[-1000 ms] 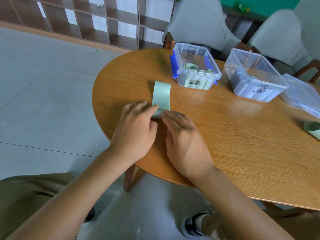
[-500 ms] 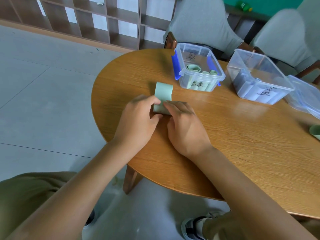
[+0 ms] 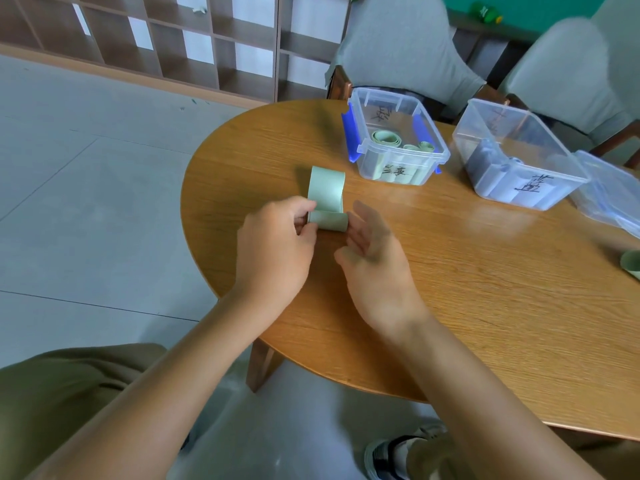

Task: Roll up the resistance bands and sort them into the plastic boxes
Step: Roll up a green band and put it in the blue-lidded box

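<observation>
A pale green resistance band lies partly rolled on the wooden table; its rolled part faces me and a short loop stands up behind it. My left hand pinches the left end of the roll. My right hand has straight fingers whose tips touch the roll's right end. Behind the band, a clear box with blue clips holds rolled green bands. To its right, a second clear box holds bluish rolls.
A clear lid lies right of the boxes. Another green band shows at the right edge of the table. Two grey covered chairs stand behind the table, and wooden shelving lines the far wall.
The roll has grown and the flat length of band has shortened to a raised loop. My right hand has lifted off the roll and turned, its fingers now at the roll's end.
</observation>
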`<state>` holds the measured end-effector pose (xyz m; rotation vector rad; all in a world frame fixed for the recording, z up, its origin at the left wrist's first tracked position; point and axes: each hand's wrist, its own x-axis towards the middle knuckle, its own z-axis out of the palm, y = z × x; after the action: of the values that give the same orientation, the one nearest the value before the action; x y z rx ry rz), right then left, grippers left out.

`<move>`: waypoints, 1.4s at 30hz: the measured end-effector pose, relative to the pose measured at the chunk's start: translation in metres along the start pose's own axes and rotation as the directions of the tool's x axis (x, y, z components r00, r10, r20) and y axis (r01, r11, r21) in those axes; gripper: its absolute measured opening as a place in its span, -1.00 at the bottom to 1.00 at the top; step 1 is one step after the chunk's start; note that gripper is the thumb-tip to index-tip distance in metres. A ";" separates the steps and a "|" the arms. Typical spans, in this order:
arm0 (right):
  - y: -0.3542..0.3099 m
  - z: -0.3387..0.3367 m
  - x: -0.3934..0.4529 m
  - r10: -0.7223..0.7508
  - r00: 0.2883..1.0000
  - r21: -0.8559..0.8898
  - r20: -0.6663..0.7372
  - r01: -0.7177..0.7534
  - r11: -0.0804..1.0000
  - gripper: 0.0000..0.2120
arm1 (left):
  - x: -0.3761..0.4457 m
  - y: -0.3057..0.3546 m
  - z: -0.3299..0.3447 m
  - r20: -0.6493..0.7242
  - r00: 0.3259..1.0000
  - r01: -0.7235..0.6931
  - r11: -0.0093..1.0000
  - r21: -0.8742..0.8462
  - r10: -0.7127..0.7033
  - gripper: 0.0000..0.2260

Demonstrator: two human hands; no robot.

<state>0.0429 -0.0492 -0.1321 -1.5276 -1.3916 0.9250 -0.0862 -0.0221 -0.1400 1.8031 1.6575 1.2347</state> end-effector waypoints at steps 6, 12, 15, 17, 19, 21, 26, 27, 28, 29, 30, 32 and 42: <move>-0.002 -0.001 -0.002 -0.012 0.998 -0.113 -0.056 0.005 0.994 -0.40 | -0.016 0.024 -0.012 0.289 0.948 0.225 0.924 -0.309 -0.134 -0.53; -0.001 0.000 -0.010 -0.021 0.998 -0.213 -0.052 0.009 0.977 -0.40 | -0.024 0.034 -0.011 0.429 0.884 0.369 0.839 -0.400 -0.184 -0.63; 0.000 -0.001 -0.013 -0.030 0.998 -0.223 -0.051 0.018 0.975 -0.38 | -0.026 0.037 -0.013 0.448 0.876 0.385 0.819 -0.425 -0.180 -0.67; 0.000 -0.002 -0.014 -0.029 0.998 -0.222 -0.052 0.017 0.975 -0.40 | -0.027 0.039 -0.015 0.445 0.873 0.401 0.814 -0.421 -0.200 -0.68; 0.001 -0.003 -0.016 -0.032 0.998 -0.228 -0.051 0.019 0.973 -0.41 | -0.029 0.039 -0.015 0.435 0.872 0.412 0.817 -0.404 -0.225 -0.69; 0.002 -0.003 -0.018 -0.036 0.999 -0.250 -0.040 0.025 0.968 -0.42 | -0.032 0.039 -0.014 0.421 0.873 0.426 0.806 -0.410 -0.248 -0.70; 0.002 -0.004 -0.022 -0.099 0.995 -0.361 -0.004 0.090 0.928 -0.44 | -0.035 0.039 -0.014 0.374 0.890 0.391 0.859 -0.330 -0.262 -0.62; 0.002 -0.005 -0.021 -0.108 0.994 -0.389 0.003 0.101 0.916 -0.44 | -0.034 0.038 -0.013 0.364 0.893 0.383 0.870 -0.312 -0.263 -0.63; 0.002 -0.005 -0.021 -0.117 0.993 -0.415 0.012 0.111 0.903 -0.44 | -0.034 0.036 -0.013 0.356 0.898 0.371 0.881 -0.293 -0.259 -0.64; 0.002 -0.005 -0.021 -0.128 0.992 -0.439 0.018 0.123 0.890 -0.43 | -0.033 0.035 -0.013 0.344 0.905 0.349 0.897 -0.271 -0.249 -0.65; 0.002 -0.005 -0.021 -0.150 0.988 -0.458 0.027 0.146 0.877 -0.43 | -0.033 0.034 -0.013 0.327 0.917 0.316 0.917 -0.245 -0.229 -0.67; 0.003 -0.005 -0.020 -0.210 0.976 -0.486 0.049 0.207 0.849 -0.44 | -0.032 0.033 -0.013 0.287 0.942 0.235 0.955 -0.182 -0.177 -0.70; 0.007 -0.008 -0.002 -0.274 0.955 -0.729 0.114 0.268 0.630 -0.42 | -0.024 0.012 -0.003 0.292 0.952 -0.173 0.947 0.271 0.090 -0.52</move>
<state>0.0525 -0.0521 -0.1353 -1.7960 -2.0785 0.1214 -0.0795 -0.0485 -0.1369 2.1824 1.6456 0.7660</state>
